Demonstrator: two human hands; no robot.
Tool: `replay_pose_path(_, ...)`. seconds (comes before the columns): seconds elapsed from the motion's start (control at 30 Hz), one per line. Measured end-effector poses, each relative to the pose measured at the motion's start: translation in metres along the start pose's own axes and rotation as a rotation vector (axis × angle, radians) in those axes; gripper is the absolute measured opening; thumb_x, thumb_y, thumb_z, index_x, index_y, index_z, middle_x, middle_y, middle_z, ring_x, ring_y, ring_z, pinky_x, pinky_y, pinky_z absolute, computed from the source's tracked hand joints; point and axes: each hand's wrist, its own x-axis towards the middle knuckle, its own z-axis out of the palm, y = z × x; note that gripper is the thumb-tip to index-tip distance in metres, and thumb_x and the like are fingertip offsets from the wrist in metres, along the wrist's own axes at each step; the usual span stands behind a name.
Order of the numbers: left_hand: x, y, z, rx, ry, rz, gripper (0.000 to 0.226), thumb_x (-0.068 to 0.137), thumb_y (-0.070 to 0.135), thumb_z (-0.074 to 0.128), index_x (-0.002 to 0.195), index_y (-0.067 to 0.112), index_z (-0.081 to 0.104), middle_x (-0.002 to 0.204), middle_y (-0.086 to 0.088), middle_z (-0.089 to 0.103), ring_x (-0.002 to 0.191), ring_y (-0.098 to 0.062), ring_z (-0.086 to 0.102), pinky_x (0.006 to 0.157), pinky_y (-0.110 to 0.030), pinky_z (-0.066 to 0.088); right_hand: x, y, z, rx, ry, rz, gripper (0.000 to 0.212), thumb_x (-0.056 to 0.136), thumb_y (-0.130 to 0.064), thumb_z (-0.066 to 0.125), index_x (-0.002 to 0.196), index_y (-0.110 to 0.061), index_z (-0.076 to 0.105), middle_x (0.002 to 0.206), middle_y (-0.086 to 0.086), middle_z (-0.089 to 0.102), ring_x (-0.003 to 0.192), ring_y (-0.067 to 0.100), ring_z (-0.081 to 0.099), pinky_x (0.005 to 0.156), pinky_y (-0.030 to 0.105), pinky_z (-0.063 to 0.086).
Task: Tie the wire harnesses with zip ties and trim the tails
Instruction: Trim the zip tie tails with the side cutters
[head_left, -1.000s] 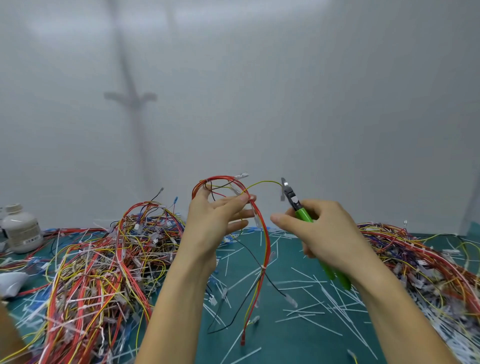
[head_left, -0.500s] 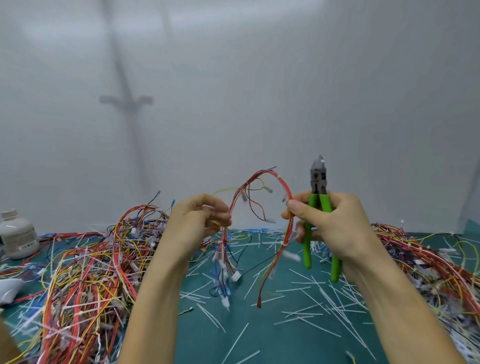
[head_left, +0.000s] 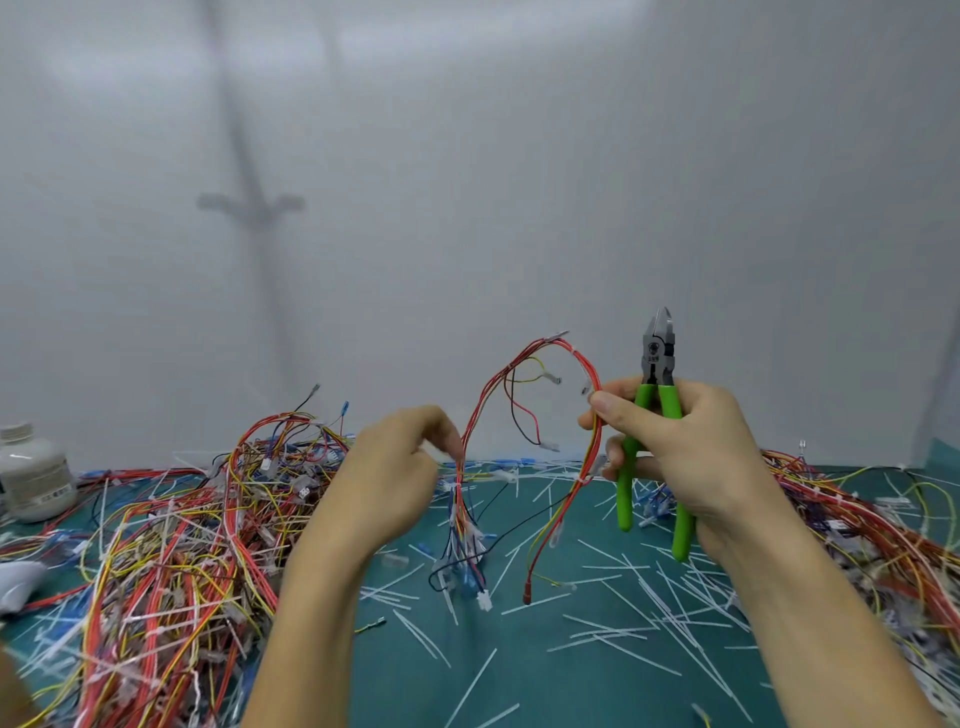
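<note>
red and yellow wire harness (head_left: 519, 358): held up off the mat as an arch between both hands, with loose ends and white connectors dangling; probably raised so its ties can be checked for untrimmed tails.
left hand (head_left: 395, 478): fingers curled, tips pinching the harness's left leg to steady it.
right hand (head_left: 691, 447): thumb and forefinger pinch the right leg; the other fingers wrap the green-handled steel cutters (head_left: 657, 353), nose up, seemingly parked ready for a snip.
teal cutting mat (head_left: 519, 675): littered with white cut zip-tie tails (head_left: 644, 587).
left heap of tangled wires (head_left: 171, 545): piled beside the work.
right heap of tangled wires (head_left: 857, 509): a separate pile, perhaps sorted apart.
white plastic bottle (head_left: 31, 473): at the far left edge.
pale grey wall (head_left: 571, 182): bare, with a faint shadow.
</note>
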Motion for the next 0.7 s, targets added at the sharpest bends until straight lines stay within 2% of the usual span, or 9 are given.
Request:
replay_pose_path(0.07, -0.002, 0.012, 0.003, -0.058, 0.177, 0.070, 0.042, 0.085, -0.010, 0.037, 0.094, 0.022, 0.063, 0.104, 0.009, 0.060, 0.100, -0.006, 0.052, 0.069, -0.014, 0.033, 0.000, 0.000, 0.002, 0.019, 0.014, 0.009, 0.004, 0.090, -0.009, 0.068, 0.087, -0.007, 0.067, 0.076, 0.007, 0.075, 0.045, 0.015, 0.053, 0.056, 0.040, 0.058)
replay_pose_path(0.13, -0.007, 0.028, 0.005, -0.198, 0.228, 0.196, 0.031, 0.092, -0.001, 0.044, 0.101, 0.022, 0.061, 0.102, 0.011, 0.066, 0.096, -0.003, 0.058, 0.075, -0.010, 0.037, -0.001, 0.000, 0.006, 0.032, 0.029, 0.017, 0.005, 0.090, -0.009, 0.068, 0.087, -0.005, 0.067, 0.076, 0.008, 0.075, 0.045, 0.016, 0.053, 0.059, 0.044, 0.058)
replay_pose_path(0.2, -0.013, 0.044, 0.009, -0.291, 0.128, 0.310, 0.017, 0.095, 0.013, 0.054, 0.102, 0.026, 0.062, 0.092, 0.012, 0.070, 0.089, 0.000, 0.064, 0.077, -0.013, 0.046, -0.002, 0.000, 0.009, 0.048, 0.044, 0.017, 0.007, 0.090, -0.010, 0.068, 0.089, -0.004, 0.066, 0.075, 0.008, 0.075, 0.046, 0.017, 0.052, 0.061, 0.047, 0.058)
replay_pose_path(0.27, -0.018, 0.052, 0.017, -0.176, 0.032, 0.375, 0.011, 0.091, 0.030, 0.063, 0.101, 0.031, 0.060, 0.083, 0.013, 0.069, 0.081, -0.003, 0.065, 0.077, -0.026, 0.050, -0.003, 0.000, 0.011, 0.042, 0.051, 0.005, 0.008, 0.090, -0.011, 0.068, 0.090, -0.003, 0.067, 0.073, 0.007, 0.074, 0.046, 0.017, 0.053, 0.061, 0.049, 0.059)
replay_pose_path(0.3, -0.019, 0.054, 0.022, -0.077, 0.032, 0.402, 0.018, 0.087, 0.036, 0.067, 0.101, 0.033, 0.057, 0.079, 0.014, 0.066, 0.075, -0.004, 0.063, 0.075, -0.031, 0.051, -0.003, 0.000, 0.011, 0.033, 0.054, 0.000, 0.010, 0.090, -0.012, 0.069, 0.091, -0.003, 0.067, 0.072, 0.006, 0.074, 0.046, 0.018, 0.054, 0.060, 0.049, 0.059)
replay_pose_path(0.37, -0.018, 0.053, 0.025, 0.030, 0.052, 0.398, 0.029, 0.081, 0.042, 0.072, 0.100, 0.035, 0.051, 0.072, 0.014, 0.062, 0.066, -0.005, 0.056, 0.070, -0.036, 0.051, -0.004, 0.000, 0.011, 0.038, 0.061, 0.004, 0.011, 0.089, -0.014, 0.070, 0.091, -0.003, 0.067, 0.073, 0.007, 0.074, 0.047, 0.018, 0.054, 0.058, 0.047, 0.059)
replay_pose_path(0.43, -0.015, 0.048, 0.025, 0.031, 0.030, 0.337, 0.032, 0.078, 0.045, 0.076, 0.094, 0.033, 0.051, 0.068, 0.014, 0.064, 0.064, -0.004, 0.056, 0.069, -0.036, 0.052, -0.003, -0.001, 0.010, 0.081, 0.076, 0.016, 0.011, 0.088, -0.014, 0.071, 0.089, -0.004, 0.067, 0.075, 0.009, 0.075, 0.047, 0.019, 0.054, 0.055, 0.041, 0.059)
replay_pose_path(0.6, -0.013, 0.045, 0.033, 0.112, 0.025, 0.277, 0.034, 0.073, 0.058, 0.075, 0.088, 0.031, 0.059, 0.071, 0.017, 0.066, 0.074, -0.003, 0.063, 0.073, -0.035, 0.053, -0.003, -0.002, 0.010, 0.138, 0.064, 0.039, 0.011, 0.088, -0.014, 0.071, 0.089, -0.003, 0.068, 0.079, 0.011, 0.076, 0.050, 0.021, 0.059, 0.054, 0.038, 0.060)
replay_pose_path(0.7, -0.010, 0.047, 0.040, 0.076, 0.036, 0.291, 0.025, 0.078, 0.047, 0.075, 0.084, 0.027, 0.062, 0.073, 0.013, 0.066, 0.074, -0.007, 0.062, 0.071, -0.034, 0.052, -0.004, -0.002, 0.010, 0.130, 0.027, 0.048, 0.013, 0.087, -0.014, 0.071, 0.093, -0.003, 0.068, 0.082, 0.011, 0.076, 0.053, 0.021, 0.061, 0.057, 0.039, 0.062)
